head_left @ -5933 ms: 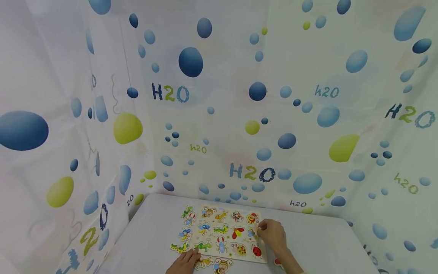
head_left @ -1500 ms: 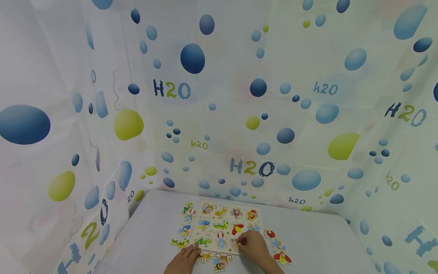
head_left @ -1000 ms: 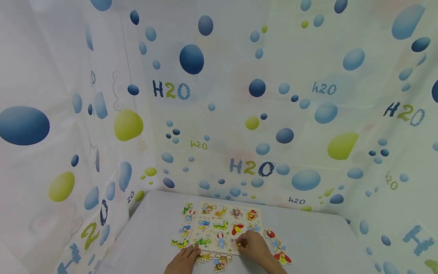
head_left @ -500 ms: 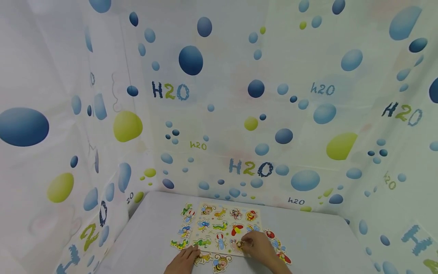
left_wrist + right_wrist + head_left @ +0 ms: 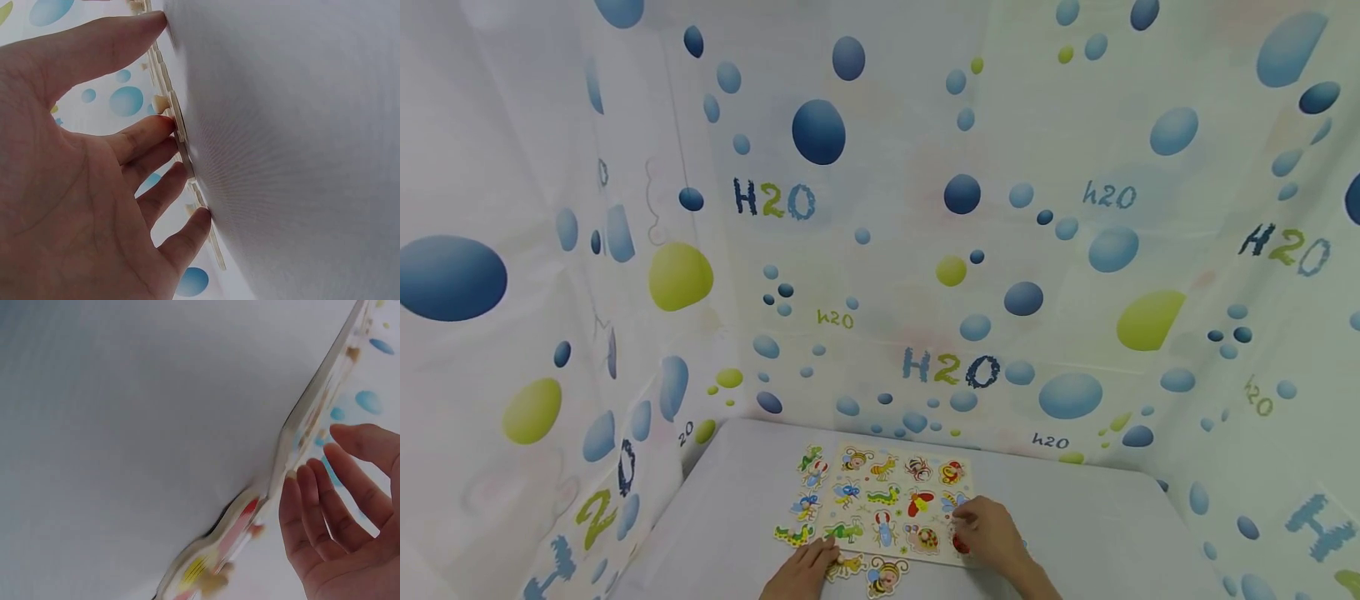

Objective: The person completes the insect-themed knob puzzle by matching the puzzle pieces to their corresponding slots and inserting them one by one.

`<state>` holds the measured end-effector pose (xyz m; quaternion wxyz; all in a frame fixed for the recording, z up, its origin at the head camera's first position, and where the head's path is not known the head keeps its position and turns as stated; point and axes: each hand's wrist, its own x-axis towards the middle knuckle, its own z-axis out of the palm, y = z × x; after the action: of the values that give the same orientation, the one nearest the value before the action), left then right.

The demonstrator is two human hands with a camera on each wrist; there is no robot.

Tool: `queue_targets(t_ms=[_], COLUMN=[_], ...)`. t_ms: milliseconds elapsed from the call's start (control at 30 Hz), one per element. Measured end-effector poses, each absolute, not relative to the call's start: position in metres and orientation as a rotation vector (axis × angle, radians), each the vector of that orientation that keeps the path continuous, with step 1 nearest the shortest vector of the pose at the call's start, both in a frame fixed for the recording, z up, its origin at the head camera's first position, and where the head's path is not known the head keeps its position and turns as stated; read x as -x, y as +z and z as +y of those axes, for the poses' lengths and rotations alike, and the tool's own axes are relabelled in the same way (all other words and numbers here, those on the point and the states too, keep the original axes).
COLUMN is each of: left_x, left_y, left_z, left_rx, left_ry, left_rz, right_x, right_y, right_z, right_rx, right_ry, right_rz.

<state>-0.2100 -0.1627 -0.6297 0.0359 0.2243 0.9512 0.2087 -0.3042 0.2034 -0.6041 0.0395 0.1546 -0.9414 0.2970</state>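
A wooden peg puzzle board [image 5: 862,506] with insect pictures lies on the table. My left hand [image 5: 801,570] rests at its front left corner, fingertips against the edge, beside a brown insect piece [image 5: 847,567]. In the left wrist view, the left hand [image 5: 87,156] has its fingers extended along the board edge, near a piece's wooden knob [image 5: 160,104]. My right hand [image 5: 992,533] hovers over the board's right front corner, partly covering a red ladybird [image 5: 960,543]. The right wrist view shows that hand [image 5: 340,519] holding nothing. A spotted ladybird piece [image 5: 928,538] lies in the front row.
Loose pieces lie left of the board: a caterpillar [image 5: 794,534], a blue mosquito [image 5: 806,506] and beetles [image 5: 815,474]. A bee piece [image 5: 884,577] sits in front. To the right, a red moth piece [image 5: 215,550] lies by the board edge. A patterned curtain [image 5: 880,275] surrounds the white table [image 5: 1097,533].
My right hand has let go of the spotted ladybird piece, which stays on the board, and has moved right. My left hand keeps its place at the front left corner.
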Motion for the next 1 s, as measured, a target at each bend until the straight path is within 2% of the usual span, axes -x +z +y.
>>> queue_targets(t_ms=[300, 467, 1000], left_x=[0.210, 0.208, 0.208], left_y=[-0.628, -0.629, -0.624], left_z=[-0.164, -0.164, -0.162], left_rx=[-0.669, -0.700, -0.683], left_ry=[0.646, 0.640, 0.619], left_rz=[2.894, 2.902, 2.914], right_x=[0.315, 0.321, 0.330], right_y=[-0.597, -0.599, -0.605], right_z=[0.217, 0.223, 0.232], right_rx=[-0.152, -0.043, 0.002], right_ry=[0.529, 0.467, 0.525], right_rz=[-2.946, -3.000, -3.003])
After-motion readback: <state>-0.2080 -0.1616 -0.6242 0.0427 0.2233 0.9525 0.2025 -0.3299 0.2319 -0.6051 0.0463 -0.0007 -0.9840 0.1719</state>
